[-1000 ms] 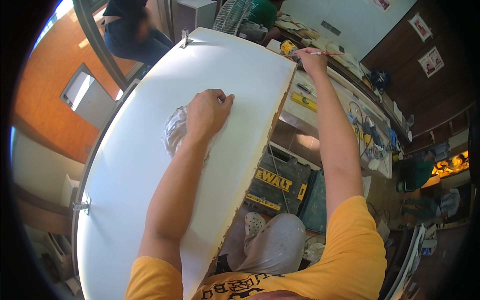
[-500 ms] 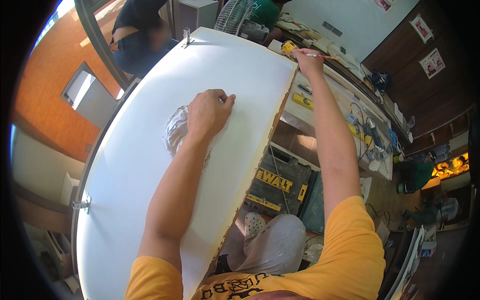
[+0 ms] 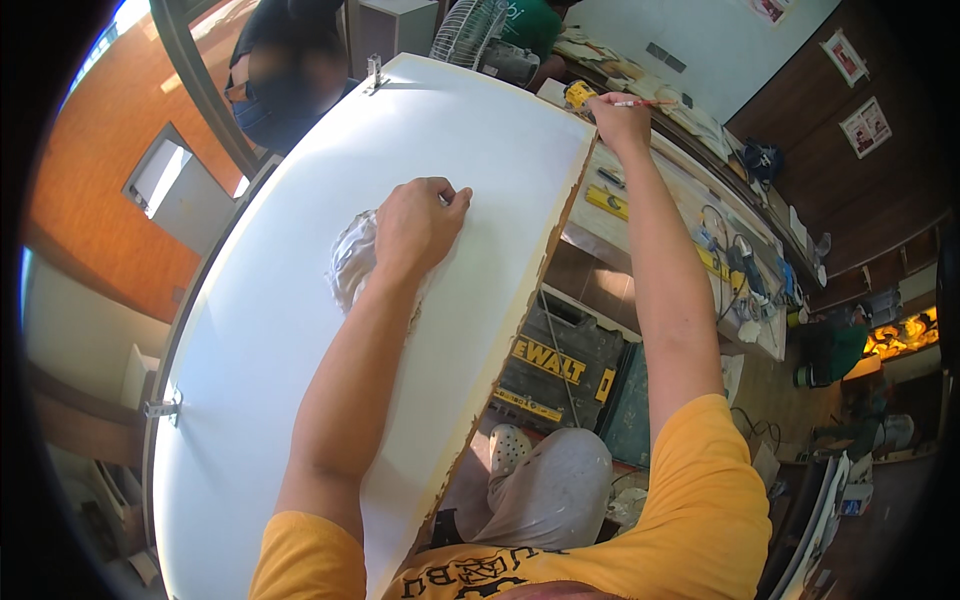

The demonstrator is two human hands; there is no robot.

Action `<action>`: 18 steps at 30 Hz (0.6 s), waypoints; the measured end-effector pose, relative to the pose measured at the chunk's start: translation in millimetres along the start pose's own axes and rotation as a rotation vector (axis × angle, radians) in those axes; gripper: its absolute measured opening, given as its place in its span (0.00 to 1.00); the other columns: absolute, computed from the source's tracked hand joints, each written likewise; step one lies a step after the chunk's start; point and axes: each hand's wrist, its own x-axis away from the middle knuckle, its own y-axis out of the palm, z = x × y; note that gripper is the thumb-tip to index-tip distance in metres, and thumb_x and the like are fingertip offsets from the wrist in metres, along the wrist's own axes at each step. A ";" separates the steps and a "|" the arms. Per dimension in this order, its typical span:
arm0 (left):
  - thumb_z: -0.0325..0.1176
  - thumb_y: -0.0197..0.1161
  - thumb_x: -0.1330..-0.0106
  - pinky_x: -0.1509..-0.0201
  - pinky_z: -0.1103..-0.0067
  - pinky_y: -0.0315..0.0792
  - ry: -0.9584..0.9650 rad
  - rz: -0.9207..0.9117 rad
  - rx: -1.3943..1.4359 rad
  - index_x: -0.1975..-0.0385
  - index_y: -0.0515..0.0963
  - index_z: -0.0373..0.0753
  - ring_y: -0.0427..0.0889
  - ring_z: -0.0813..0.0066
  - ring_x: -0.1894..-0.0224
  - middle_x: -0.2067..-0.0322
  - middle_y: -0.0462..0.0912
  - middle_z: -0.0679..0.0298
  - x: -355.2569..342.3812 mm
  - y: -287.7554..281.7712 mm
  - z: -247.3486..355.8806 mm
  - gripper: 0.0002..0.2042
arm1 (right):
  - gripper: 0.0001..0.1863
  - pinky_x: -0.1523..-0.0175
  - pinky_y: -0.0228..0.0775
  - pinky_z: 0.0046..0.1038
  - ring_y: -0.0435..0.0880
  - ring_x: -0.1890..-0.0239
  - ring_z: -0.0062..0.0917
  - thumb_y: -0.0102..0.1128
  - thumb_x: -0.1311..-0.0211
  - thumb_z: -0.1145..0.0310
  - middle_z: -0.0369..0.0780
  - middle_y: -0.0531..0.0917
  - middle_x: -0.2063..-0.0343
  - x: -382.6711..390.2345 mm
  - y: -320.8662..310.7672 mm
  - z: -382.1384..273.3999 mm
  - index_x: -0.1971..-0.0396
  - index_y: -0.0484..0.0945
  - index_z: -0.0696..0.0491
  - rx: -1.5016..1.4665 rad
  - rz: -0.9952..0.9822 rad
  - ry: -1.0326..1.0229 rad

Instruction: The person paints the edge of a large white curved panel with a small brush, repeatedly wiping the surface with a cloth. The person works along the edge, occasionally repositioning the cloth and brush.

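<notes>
A large white door panel [image 3: 480,290] with two metal hinges lies in front of me, its right edge rough and brown. My left hand [image 3: 418,225] rests on it, fingers curled and thumb slightly apart, with nothing visible in them. A crumpled white cloth [image 3: 352,262] lies beside and partly under that wrist. At the panel's far right corner, my right hand [image 3: 622,122] is closed on a thin red-and-white stick-like tool [image 3: 640,103], pointing right; its kind is too small to tell. A yellow object [image 3: 578,95] sits just left of this hand.
To the right stands a workbench [image 3: 735,325] with tools, cords and a yellow level [image 3: 605,201]. Below the panel's edge is a black-and-yellow tool case [image 3: 550,360]. A fan [image 3: 470,35] stands beyond the far edge; a person [image 3: 290,75] is at the far left.
The thin tool in my right hand has tilted, its right end now farther away. That hand has shifted only slightly. My left hand stays put; the person at the far left has moved a little.
</notes>
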 end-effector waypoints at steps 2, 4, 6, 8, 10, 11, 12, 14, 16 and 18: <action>0.47 0.64 0.32 0.54 0.66 0.78 0.008 0.007 0.001 0.65 0.88 0.34 0.87 0.57 0.69 0.78 0.87 0.57 -1.5 2.3 -1.4 0.19 | 0.13 0.56 0.80 0.34 0.90 0.65 0.35 0.66 0.47 0.54 0.40 0.90 0.71 -1.1 3.1 -1.3 0.71 0.90 0.46 -0.055 0.019 -0.011; 0.47 0.64 0.32 0.54 0.66 0.78 0.015 0.008 0.010 0.66 0.88 0.34 0.87 0.57 0.69 0.78 0.87 0.57 -2.1 4.0 0.4 0.19 | 0.13 0.56 0.81 0.34 0.90 0.65 0.36 0.65 0.47 0.54 0.40 0.90 0.71 -2.4 1.3 0.4 0.72 0.89 0.46 -0.044 0.036 -0.003; 0.47 0.64 0.32 0.54 0.66 0.78 0.007 0.009 0.019 0.66 0.88 0.35 0.87 0.57 0.69 0.78 0.87 0.57 -1.2 3.4 0.4 0.19 | 0.13 0.56 0.81 0.34 0.90 0.66 0.36 0.65 0.47 0.54 0.40 0.90 0.72 2.4 2.3 -2.6 0.72 0.89 0.46 0.025 0.035 0.021; 0.47 0.64 0.32 0.54 0.66 0.78 0.009 0.011 0.011 0.66 0.88 0.35 0.87 0.57 0.69 0.78 0.87 0.57 -2.7 5.0 -2.9 0.19 | 0.13 0.55 0.81 0.34 0.90 0.65 0.37 0.65 0.47 0.53 0.40 0.90 0.71 7.0 -5.8 -10.8 0.72 0.89 0.46 0.076 0.057 0.063; 0.47 0.64 0.32 0.54 0.66 0.79 0.004 0.016 0.004 0.66 0.88 0.35 0.87 0.57 0.69 0.77 0.87 0.57 -2.9 2.6 -6.6 0.18 | 0.13 0.55 0.80 0.34 0.90 0.65 0.36 0.65 0.46 0.53 0.40 0.90 0.71 8.5 -4.5 -21.7 0.72 0.89 0.47 0.063 0.078 0.039; 0.47 0.64 0.32 0.54 0.66 0.79 0.005 0.011 0.008 0.66 0.88 0.35 0.87 0.57 0.69 0.77 0.87 0.58 -2.4 2.3 -4.6 0.18 | 0.13 0.55 0.80 0.33 0.90 0.65 0.36 0.65 0.46 0.54 0.40 0.90 0.71 6.7 -4.1 -23.2 0.71 0.90 0.47 0.033 0.096 -0.001; 0.47 0.64 0.32 0.54 0.66 0.79 0.004 0.007 0.012 0.66 0.88 0.36 0.87 0.57 0.69 0.77 0.87 0.58 -1.9 1.6 -3.1 0.18 | 0.13 0.55 0.80 0.33 0.90 0.65 0.35 0.65 0.46 0.54 0.40 0.90 0.71 4.2 -1.9 -25.2 0.71 0.90 0.47 0.001 0.112 -0.042; 0.47 0.64 0.32 0.54 0.67 0.79 -0.011 -0.014 0.030 0.66 0.88 0.36 0.87 0.57 0.69 0.77 0.87 0.58 -0.8 1.4 2.2 0.18 | 0.13 0.56 0.80 0.32 0.90 0.66 0.33 0.65 0.44 0.55 0.39 0.90 0.71 -15.4 18.9 -20.1 0.70 0.90 0.48 -0.175 0.063 -0.122; 0.47 0.64 0.32 0.54 0.67 0.79 -0.018 -0.017 0.034 0.66 0.88 0.36 0.87 0.57 0.69 0.77 0.87 0.58 -0.9 -0.4 2.3 0.18 | 0.12 0.57 0.79 0.30 0.89 0.67 0.29 0.66 0.43 0.57 0.38 0.90 0.71 -18.3 37.3 -30.3 0.67 0.91 0.49 -0.296 0.010 -0.149; 0.47 0.64 0.32 0.54 0.66 0.79 -0.003 -0.013 0.041 0.66 0.88 0.36 0.87 0.56 0.69 0.77 0.87 0.57 -0.9 0.4 2.6 0.18 | 0.12 0.57 0.80 0.30 0.89 0.67 0.29 0.66 0.42 0.58 0.38 0.90 0.71 -25.0 55.9 -33.4 0.66 0.91 0.48 -0.321 -0.017 -0.151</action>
